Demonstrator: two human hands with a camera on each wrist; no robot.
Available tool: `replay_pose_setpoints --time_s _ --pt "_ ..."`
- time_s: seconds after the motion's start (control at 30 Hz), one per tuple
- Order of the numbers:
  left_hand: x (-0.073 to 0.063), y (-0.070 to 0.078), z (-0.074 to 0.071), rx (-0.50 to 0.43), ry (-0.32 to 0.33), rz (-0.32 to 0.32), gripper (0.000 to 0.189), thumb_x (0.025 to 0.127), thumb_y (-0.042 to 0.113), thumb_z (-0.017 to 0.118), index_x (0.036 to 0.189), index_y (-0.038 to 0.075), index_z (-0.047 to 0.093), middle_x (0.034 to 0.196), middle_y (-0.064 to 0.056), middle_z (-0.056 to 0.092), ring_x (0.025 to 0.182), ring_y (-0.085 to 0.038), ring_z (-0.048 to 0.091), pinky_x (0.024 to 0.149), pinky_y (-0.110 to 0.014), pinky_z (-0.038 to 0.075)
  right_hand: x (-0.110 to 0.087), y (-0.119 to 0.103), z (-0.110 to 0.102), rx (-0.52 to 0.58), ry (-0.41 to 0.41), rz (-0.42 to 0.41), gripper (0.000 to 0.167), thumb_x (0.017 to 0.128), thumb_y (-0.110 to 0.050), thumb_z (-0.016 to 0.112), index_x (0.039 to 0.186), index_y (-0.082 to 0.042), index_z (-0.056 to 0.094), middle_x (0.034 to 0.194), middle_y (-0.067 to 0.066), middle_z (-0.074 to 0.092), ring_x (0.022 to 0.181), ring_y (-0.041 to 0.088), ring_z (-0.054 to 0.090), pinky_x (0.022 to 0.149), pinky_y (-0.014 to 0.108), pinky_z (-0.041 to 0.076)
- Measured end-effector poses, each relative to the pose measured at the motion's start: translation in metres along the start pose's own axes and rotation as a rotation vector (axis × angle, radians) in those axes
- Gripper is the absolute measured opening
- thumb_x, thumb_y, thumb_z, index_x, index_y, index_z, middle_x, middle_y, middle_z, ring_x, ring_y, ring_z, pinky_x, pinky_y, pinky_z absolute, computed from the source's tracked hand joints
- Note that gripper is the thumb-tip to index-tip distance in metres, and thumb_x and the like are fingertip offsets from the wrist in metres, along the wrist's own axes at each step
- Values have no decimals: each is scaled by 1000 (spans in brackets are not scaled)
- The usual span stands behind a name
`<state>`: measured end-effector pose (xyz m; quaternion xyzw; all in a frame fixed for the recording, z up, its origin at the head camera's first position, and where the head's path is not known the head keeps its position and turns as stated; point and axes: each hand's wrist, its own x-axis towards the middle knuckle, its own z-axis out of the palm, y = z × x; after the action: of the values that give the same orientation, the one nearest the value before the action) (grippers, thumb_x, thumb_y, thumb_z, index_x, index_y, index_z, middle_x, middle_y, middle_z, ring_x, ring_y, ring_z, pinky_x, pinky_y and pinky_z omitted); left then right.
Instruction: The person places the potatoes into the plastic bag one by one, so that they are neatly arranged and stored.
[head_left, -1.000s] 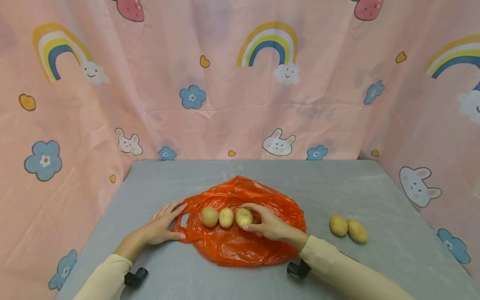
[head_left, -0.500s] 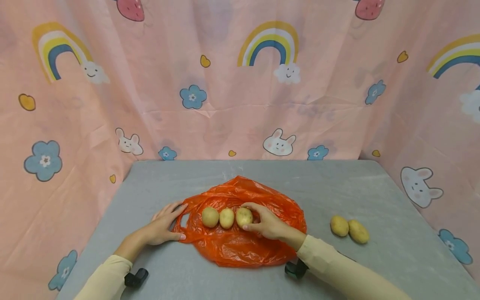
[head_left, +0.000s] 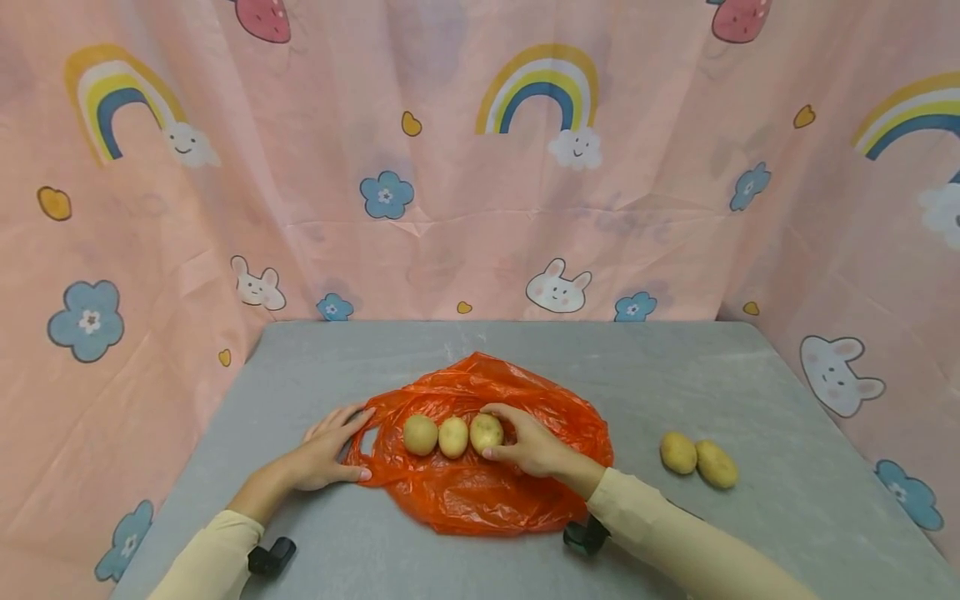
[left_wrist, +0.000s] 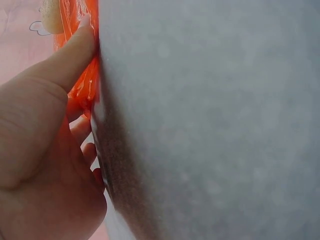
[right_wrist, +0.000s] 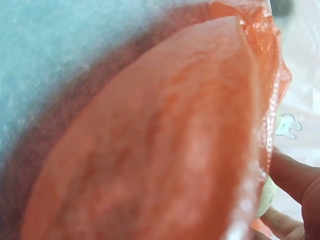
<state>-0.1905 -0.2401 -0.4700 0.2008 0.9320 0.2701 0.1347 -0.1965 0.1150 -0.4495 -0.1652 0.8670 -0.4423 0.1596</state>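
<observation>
An orange plastic bag (head_left: 495, 500) lies spread flat on the grey table. On it a round potato (head_left: 420, 435), a smaller potato (head_left: 453, 437) and a third potato (head_left: 486, 433) stand in a row from left to right. My right hand (head_left: 536, 446) holds the third potato between thumb and fingers, with the small one close beside it. At the bag's handle end rests my left hand (head_left: 322, 450), its fingers and thumb spread over the plastic edge. In the left wrist view the thumb (left_wrist: 75, 55) touches the orange film.
Two more potatoes, a rounder one (head_left: 678, 452) and a longer one (head_left: 716, 464), lie side by side on the table (head_left: 637, 375) to the right of the bag. A pink patterned curtain (head_left: 465, 233) encloses the back and sides.
My right hand and forearm have shifted very slightly left, with the held potato moving a touch toward the small one. The left hand keeps its place on the bag.
</observation>
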Motion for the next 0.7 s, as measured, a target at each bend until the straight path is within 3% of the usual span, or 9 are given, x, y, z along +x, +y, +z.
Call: replay_pose_setpoints --time_s 0.27,0.43,0.7 --pt "-1 -2 1 6 -2 0 97 85 47 78 160 9 29 167 -19 21 151 -52 15 110 -79 14 0 0 5 -66 31 2 54 89 -12 77 139 -8 56 135 12 61 111 23 55 96 45 48" --pt "-1 -1 1 0 -4 4 97 85 46 78 160 9 29 166 -20 21 151 -54 15 110 -79 13 1 0 7 -98 53 24 54 89 -13 78 138 -11 57 135 11 62 111 23 55 97 47 47" --pt "-1 -1 0 -9 -3 1 97 85 46 78 160 9 29 166 -20 21 151 -55 13 111 -78 11 1 -2 8 -114 62 8 55 88 -14 79 138 -10 57 137 12 61 125 28 57 106 54 46"
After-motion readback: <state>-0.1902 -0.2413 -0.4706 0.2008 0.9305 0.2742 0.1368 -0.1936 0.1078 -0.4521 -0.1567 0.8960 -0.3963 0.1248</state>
